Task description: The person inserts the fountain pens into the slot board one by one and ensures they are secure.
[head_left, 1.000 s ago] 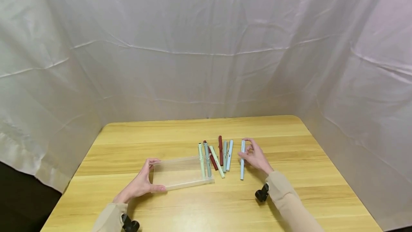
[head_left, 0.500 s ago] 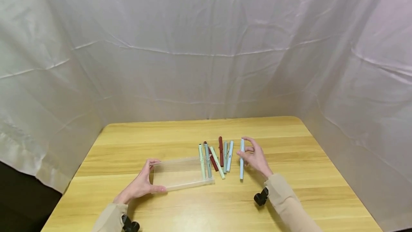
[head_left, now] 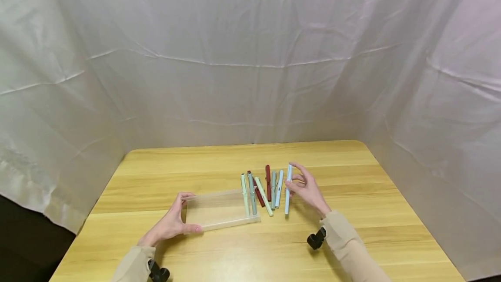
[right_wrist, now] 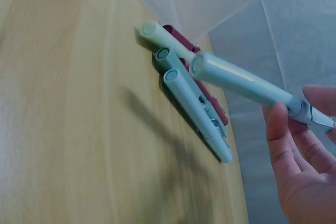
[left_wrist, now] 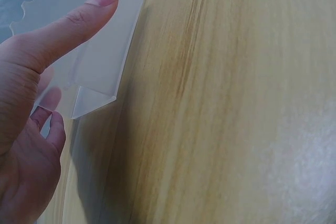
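Observation:
My left hand [head_left: 172,223] grips the left end of a clear plastic case [head_left: 219,212], thumb on the near edge and fingers at the far one. In the left wrist view the thumb lies along the case wall [left_wrist: 100,72]. A light green pen [head_left: 245,193] and a grey-green pen [head_left: 252,193] sit side by side at the case's right end. My right hand [head_left: 309,190] pinches a light blue pen [head_left: 288,190] between thumb and fingers. The right wrist view has this held pen [right_wrist: 247,85] raised above the table, its shadow below.
Between case and right hand lie loose pens: a pale green pen [head_left: 264,197], a dark red pen [head_left: 268,182] with another beneath, a grey-green pen [head_left: 273,190] and a light blue pen [head_left: 279,189]. The wooden table [head_left: 332,160] is bordered by pale curtains [head_left: 250,99].
My right hand has lifted the light blue pen and carried it left, toward the loose pens. The left hand and the case have stayed in place.

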The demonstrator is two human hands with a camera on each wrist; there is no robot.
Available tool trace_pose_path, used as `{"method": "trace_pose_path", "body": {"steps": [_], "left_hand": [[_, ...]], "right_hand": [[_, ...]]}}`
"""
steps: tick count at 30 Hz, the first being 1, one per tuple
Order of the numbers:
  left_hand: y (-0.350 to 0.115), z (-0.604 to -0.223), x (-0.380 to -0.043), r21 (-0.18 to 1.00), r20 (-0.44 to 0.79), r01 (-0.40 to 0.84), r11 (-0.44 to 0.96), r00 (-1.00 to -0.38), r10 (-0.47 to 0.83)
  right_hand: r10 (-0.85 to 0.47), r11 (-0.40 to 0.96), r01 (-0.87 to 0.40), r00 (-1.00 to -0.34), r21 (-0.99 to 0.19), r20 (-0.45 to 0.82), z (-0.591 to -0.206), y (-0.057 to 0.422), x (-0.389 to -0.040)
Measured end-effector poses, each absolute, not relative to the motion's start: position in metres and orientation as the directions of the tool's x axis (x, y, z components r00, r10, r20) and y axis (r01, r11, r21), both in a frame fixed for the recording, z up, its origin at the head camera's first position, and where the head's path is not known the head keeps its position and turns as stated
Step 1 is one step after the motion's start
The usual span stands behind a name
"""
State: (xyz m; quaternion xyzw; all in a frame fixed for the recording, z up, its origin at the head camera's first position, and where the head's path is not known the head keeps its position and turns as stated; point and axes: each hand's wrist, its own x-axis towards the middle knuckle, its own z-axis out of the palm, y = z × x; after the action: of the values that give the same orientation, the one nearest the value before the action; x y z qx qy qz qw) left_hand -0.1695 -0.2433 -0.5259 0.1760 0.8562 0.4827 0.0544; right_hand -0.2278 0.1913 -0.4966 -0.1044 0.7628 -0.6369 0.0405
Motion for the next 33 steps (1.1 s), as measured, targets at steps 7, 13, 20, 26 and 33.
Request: {"method": "trace_pose_path", "body": {"steps": [7, 13, 20, 26, 33], "left_hand": [[-0.244, -0.529, -0.168, 0.847, 0.072, 0.239, 0.474, -0.936, 0.343], [-0.244, -0.528, -0.168, 0.848, 0.07, 0.239, 0.474, -0.935, 0.346], [-0.242, -0.529, -0.168, 0.846, 0.076, 0.247, 0.473, -0.933, 0.351], [-0.242, -0.528, -0.169, 0.843, 0.069, 0.242, 0.481, -0.935, 0.349], [-0.241, -0.527, -0.17, 0.85, 0.044, 0.21, 0.483, -0.942, 0.332]], "right_hand": [[-0.248, 0.148, -0.116, -0.966, -0.982, 0.076, -0.491, 0.182, -0.225], [-0.234, 0.127, -0.116, -0.969, -0.985, 0.084, -0.486, 0.174, -0.223], [-0.246, 0.105, -0.161, -0.96, -0.981, 0.131, -0.484, 0.162, -0.222], [-0.255, 0.112, -0.216, -0.95, -0.97, 0.182, -0.479, 0.15, -0.22], [-0.221, 0.161, -0.222, -0.958, -0.962, 0.184, -0.474, 0.134, -0.218]]}}
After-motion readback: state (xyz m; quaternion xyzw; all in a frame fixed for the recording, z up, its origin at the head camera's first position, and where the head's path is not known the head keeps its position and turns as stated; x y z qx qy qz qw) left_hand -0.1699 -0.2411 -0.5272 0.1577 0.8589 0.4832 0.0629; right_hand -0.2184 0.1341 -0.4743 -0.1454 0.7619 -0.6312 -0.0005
